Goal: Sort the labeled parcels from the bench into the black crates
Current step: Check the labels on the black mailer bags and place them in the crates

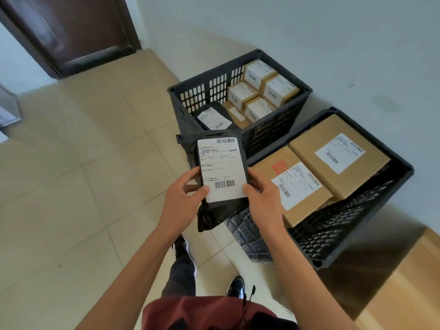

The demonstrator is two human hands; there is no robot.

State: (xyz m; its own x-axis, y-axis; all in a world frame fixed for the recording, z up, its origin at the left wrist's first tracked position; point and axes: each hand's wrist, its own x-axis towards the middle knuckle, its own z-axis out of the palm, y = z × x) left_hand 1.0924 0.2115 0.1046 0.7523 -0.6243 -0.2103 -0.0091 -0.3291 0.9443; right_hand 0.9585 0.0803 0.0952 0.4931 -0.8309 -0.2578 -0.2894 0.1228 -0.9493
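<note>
While you stood over the tiled floor [71, 186], both of your hands held one black poly-bag parcel [219, 210] up in front of you, its white shipping label [222, 169] facing you. Your left hand [183, 198] gripped the parcel's lower left edge, thumb curled onto the label's corner and fingers wrapped behind. Your right hand [262, 198] pinched the lower right edge the same way, thumb on the label. The parcel hung in the air, near the front of the two black crates and inside neither.

The far crate [190, 91] held four small labeled cartons [259, 91] stacked toward its back right and another black bagged parcel [212, 116] leaning in its near left corner. The near crate [333, 239], just beside it against the wall [333, 44], held two large brown boxes [333, 158] lying side by side, labels up. A dark door [71, 32] stood at the far left.
</note>
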